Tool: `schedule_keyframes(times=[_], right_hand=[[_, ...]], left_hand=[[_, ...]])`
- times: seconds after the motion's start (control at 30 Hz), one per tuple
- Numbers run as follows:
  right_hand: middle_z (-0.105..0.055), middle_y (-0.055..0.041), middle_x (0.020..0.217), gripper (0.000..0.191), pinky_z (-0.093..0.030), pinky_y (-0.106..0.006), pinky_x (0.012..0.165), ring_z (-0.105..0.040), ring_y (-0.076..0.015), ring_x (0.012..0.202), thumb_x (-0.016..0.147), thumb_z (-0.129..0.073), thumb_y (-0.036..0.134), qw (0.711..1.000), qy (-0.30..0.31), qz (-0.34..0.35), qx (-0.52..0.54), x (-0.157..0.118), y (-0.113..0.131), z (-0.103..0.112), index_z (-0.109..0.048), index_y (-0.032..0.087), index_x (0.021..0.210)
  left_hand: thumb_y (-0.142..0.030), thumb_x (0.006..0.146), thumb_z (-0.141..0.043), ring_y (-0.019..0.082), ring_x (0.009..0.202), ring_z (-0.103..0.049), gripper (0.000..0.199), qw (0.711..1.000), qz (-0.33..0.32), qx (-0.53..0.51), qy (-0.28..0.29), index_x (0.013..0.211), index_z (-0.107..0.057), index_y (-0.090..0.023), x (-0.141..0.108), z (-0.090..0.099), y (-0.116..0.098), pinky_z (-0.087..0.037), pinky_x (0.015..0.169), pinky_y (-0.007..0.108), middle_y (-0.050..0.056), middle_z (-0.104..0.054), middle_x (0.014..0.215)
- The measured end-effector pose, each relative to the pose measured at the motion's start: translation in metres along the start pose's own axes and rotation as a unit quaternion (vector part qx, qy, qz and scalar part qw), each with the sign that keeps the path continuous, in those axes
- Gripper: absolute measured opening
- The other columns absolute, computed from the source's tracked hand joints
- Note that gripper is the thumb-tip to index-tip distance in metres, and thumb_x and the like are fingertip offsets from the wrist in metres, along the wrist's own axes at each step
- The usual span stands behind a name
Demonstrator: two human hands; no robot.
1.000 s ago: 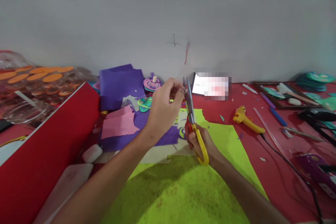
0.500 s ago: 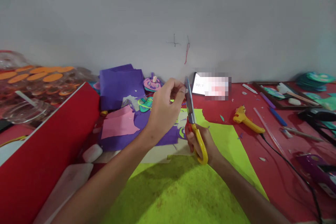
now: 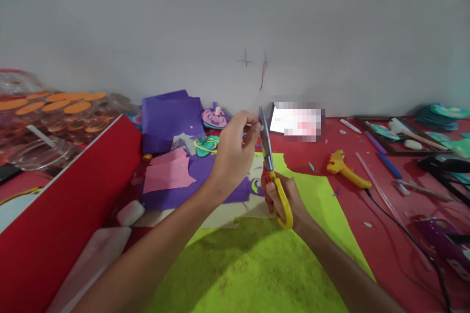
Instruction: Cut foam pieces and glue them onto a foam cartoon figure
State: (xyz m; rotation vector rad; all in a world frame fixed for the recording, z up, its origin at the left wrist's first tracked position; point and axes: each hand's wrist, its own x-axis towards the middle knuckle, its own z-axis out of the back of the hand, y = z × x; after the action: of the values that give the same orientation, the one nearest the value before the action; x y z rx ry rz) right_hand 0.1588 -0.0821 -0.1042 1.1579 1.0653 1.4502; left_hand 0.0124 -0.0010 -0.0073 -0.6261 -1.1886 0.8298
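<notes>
Yellow-and-red-handled metal scissors (image 3: pixel 269 162) point far above the lime-green sheet (image 3: pixel 235 264) in the head view, the right hand (image 3: pixel 292 192) gripping their handles. The left hand (image 3: pixel 235 145) pinches narrowly beside the blades, contents unclear; safe snipping wants fingers off the edges.

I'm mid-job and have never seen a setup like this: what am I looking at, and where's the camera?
There is no machine here, just a person's two bare hands, seen from a camera worn on the head, looking forward and down. The right hand holds scissors with yellow handles, blades pointing up. The left hand has its fingertips close to the blades; whether they pinch something is too small to tell. Below lies a yellow-green sheet on a red table. Purple sheets and a pink piece lie to the left, a yellow glue gun to the right.
</notes>
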Motion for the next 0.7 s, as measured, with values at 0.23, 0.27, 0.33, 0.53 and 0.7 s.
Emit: schedule_keyframes(times=[0.23,0.27,0.33,0.53,0.7], right_hand=[[-0.042,0.0072,0.051,0.066,-0.032,-0.023,0.034,-0.04,-0.0091,0.036,0.084,-0.053,0.088,0.999,-0.01,-0.023,0.044,0.0024,0.0007,-0.0007,-0.048,0.023,0.075],[-0.042,0.0073,0.051,0.066,-0.032,-0.023,0.034,-0.04,-0.0091,0.036,0.083,-0.053,0.089,0.999,-0.01,-0.022,0.046,0.0022,0.001,-0.0013,-0.048,0.023,0.075],[-0.041,0.0075,0.052,0.067,-0.033,-0.023,0.034,-0.039,-0.0089,0.036,0.082,-0.054,0.09,0.999,-0.009,-0.02,0.048,0.0018,0.001,-0.0026,-0.049,0.023,0.074],[-0.042,0.0075,0.052,0.064,-0.033,-0.022,0.034,-0.039,-0.0088,0.037,0.084,-0.056,0.086,0.998,-0.007,-0.027,0.062,0.0018,-0.0036,-0.0035,-0.051,0.023,0.076],[-0.042,0.0081,0.051,0.064,-0.031,-0.022,0.035,-0.038,-0.0086,0.036,0.085,-0.054,0.086,0.998,-0.005,-0.033,0.054,0.0031,-0.0031,-0.0019,-0.049,0.023,0.078]], left_hand=[[-0.029,0.101,-0.059,0.009,0.058,-0.061,0.014,0.993,0.035,-0.108,-0.006,0.092,-0.053,-0.022,-0.002,-0.0015,-0.0042,-0.055,0.054,0.021,-0.001,-0.057,0.078],[-0.029,0.1,-0.062,0.008,0.06,-0.061,0.012,0.993,0.031,-0.117,-0.007,0.095,-0.053,-0.022,-0.002,-0.0011,-0.0055,-0.055,0.054,0.021,-0.001,-0.058,0.082],[-0.027,0.099,-0.062,0.009,0.065,-0.063,0.008,0.993,0.02,-0.115,-0.012,0.103,-0.056,-0.023,-0.0017,-0.0003,-0.006,-0.057,0.057,0.02,0.0,-0.061,0.09],[-0.022,0.102,-0.056,0.012,0.075,-0.067,0.011,0.999,-0.002,-0.033,-0.014,0.101,-0.067,-0.021,0.0004,0.0034,0.0011,-0.059,0.072,0.025,0.004,-0.069,0.092],[-0.022,0.097,-0.063,0.011,0.072,-0.069,0.003,0.996,0.01,-0.083,-0.022,0.095,-0.062,-0.02,0.0016,0.0024,-0.0005,-0.059,0.07,0.024,0.001,-0.068,0.086]])
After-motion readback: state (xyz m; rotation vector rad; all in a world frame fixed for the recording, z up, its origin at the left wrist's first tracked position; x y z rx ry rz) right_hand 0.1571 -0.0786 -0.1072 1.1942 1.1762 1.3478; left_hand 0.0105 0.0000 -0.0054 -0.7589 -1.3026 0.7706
